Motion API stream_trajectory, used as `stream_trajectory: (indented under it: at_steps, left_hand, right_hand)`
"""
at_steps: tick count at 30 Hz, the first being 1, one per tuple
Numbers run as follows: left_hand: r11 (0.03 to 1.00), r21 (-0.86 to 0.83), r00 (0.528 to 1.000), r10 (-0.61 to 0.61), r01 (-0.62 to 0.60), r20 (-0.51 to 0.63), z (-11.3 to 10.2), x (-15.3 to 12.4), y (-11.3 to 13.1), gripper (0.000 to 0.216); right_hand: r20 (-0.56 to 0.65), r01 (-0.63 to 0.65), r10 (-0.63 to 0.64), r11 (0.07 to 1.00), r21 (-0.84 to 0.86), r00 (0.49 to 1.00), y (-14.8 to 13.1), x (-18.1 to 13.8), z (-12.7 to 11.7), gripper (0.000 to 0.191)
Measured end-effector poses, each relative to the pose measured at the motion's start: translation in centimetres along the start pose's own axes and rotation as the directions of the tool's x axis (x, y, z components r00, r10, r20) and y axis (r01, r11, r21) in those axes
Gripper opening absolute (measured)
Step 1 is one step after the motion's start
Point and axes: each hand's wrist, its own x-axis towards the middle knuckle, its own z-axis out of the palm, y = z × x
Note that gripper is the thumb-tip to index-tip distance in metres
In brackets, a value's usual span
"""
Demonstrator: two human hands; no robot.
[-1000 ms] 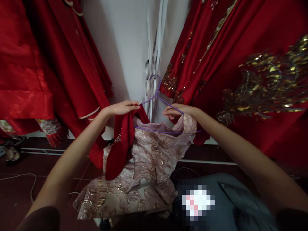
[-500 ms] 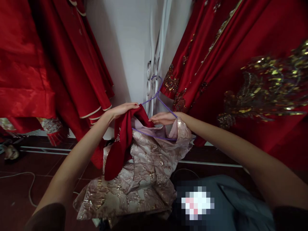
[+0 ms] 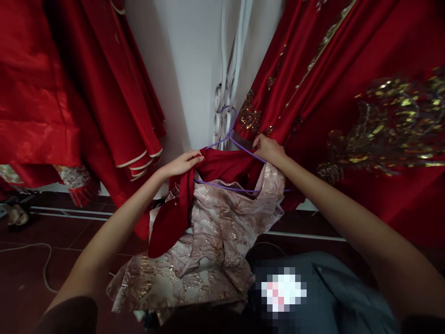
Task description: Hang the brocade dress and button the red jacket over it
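A pale pink dress (image 3: 212, 241) with a shiny gold pattern hangs from a purple wire hanger (image 3: 239, 147), whose hook is on white scrolled metalwork. Behind its neckline stretches a red cloth garment (image 3: 225, 163); one rounded end drops over the dress front on the left. My left hand (image 3: 184, 163) is closed on this garment at the left arm of the hanger. On the other side, my right hand (image 3: 269, 149) pinches the garment's far part beside the hanger's right arm. Its fingertips are partly hidden.
Red garments (image 3: 114, 93) with pale piping hang at left. More red clothes (image 3: 271, 97) with gold sequins hang at right. The white metalwork (image 3: 222, 106) stands between. Low down are a white rail (image 3: 309, 235), a cable (image 3: 45, 269), shoes (image 3: 17, 215) and dark grey fabric (image 3: 323, 283).
My right hand has moved up and right from the neckline to the hanger's right arm, and the red garment is now spread across behind the neckline. My left hand stays near the same place.
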Motion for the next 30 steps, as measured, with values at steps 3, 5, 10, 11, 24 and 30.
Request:
stream_trajectory:
  at_steps: [3, 5, 10, 11, 24, 30]
  left_hand:
    - [1.000, -0.015, 1.000, 0.005, -0.006, -0.029, 0.5, -0.2, -0.3, 0.029]
    - [1.000, -0.024, 0.999, 0.001, -0.002, -0.034, 0.5, -0.1, -0.5, 0.030]
    - [0.997, 0.075, 0.997, 0.017, -0.012, -0.075, 0.6, -0.2, -0.2, 0.031]
    - [0.993, 0.116, 0.996, 0.017, -0.007, -0.086, 0.8, -0.3, 0.1, 0.030]
    - [0.911, 0.408, 0.978, 0.028, 0.061, -0.207, 2.4, -1.3, 1.4, 0.028]
    - [0.905, 0.420, 0.979, 0.031, 0.058, -0.201, 2.5, -1.1, 1.2, 0.027]
  right_hand:
    - [0.057, -0.064, 0.065, 0.998, -0.024, 0.996, 2.5, -0.5, -0.8, 0.027]
    - [0.087, -0.086, 0.089, 0.996, -0.041, 0.992, 4.9, -1.0, -1.4, 0.023]
    - [0.047, -0.139, 0.151, 0.971, -0.192, 0.987, 10.8, -3.2, -3.3, 0.022]
    - [0.034, -0.142, 0.153, 0.966, -0.216, 0.988, 11.6, -3.6, -3.8, 0.021]
    - [0.476, -0.249, -0.042, 0.810, 0.531, 0.879, 11.8, -8.2, -4.7, 0.027]
    - [0.241, -0.192, 0.225, 0.969, -0.154, 0.944, 15.2, -7.8, -5.0, 0.025]
